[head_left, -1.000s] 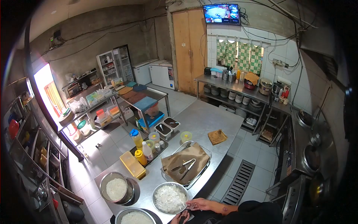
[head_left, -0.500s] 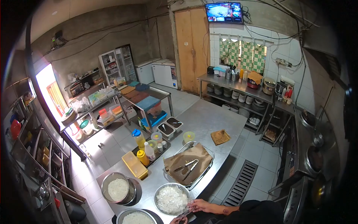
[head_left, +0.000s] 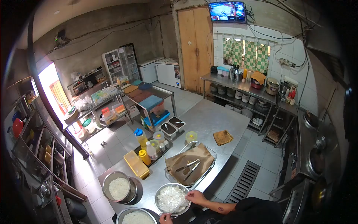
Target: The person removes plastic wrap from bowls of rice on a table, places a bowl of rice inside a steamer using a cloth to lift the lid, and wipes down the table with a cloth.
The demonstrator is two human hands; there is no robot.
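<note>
The left hand is shifting left, its grip unclear; the right hand is pinching plastic film at the right rim of the rice bowl beside the tray.

right hand: bowl rim | left hand: clear film | tongs: on brown paper

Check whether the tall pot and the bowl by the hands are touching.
Apart. The head view shows it: a strip of bare tabletop runs between the tall pot's right side and the bowl's left rim.
</note>
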